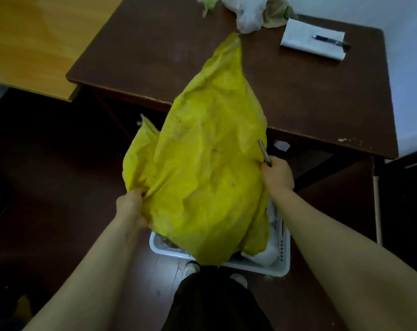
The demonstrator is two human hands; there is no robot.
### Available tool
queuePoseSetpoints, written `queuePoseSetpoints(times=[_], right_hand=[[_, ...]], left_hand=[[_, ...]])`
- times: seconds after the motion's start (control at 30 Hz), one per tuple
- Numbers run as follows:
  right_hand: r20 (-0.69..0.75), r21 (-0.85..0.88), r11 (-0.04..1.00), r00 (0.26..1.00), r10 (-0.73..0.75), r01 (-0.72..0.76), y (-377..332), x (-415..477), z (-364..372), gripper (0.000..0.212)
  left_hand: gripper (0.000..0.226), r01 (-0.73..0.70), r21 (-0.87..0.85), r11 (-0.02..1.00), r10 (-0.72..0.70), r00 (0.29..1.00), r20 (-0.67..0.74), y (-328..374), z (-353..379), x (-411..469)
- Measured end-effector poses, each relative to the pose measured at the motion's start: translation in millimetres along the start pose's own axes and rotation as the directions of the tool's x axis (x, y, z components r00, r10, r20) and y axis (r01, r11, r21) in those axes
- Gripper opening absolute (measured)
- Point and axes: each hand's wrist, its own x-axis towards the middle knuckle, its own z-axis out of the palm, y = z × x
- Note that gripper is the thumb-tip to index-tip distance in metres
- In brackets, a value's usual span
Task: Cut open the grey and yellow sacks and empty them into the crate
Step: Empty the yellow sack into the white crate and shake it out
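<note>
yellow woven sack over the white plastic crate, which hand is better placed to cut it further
Probably the right: the right hand holds the slim metal tool at the edge of the yellow woven sack; the left hand only grips fabric.

One view only: head-worn, wide-angle, looking forward and steeply down over the person's own body. Close range. Arms come in from the bottom corners to the left hand [131,201] and right hand [278,175] mid-frame. The yellow sack [202,163] fills the centre, with the white crate [280,268] on the floor under it and a shoe [190,269] at the bottom. The brown table [155,56] fills the top half, its near edge crossing mid-frame.
</note>
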Motion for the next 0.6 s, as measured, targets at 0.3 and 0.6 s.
queuePoseSetpoints(times=[0.3, 0.6], right_hand=[[-0.097, 0.117, 0.992, 0.995, -0.034, 0.045, -13.2, 0.7, -7.7, 0.036], [-0.108, 0.295, 0.95, 0.992, -0.071, 0.101, -37.8, 5.4, -6.0, 0.022]], left_hand=[[0.048, -0.055, 0.026, 0.998, 0.057, 0.996, -0.064, 4.2, -14.5, -7.9], [0.054, 0.015, -0.039, 0.999, -0.021, 0.989, -0.147, -14.1, -45.9, 16.7]])
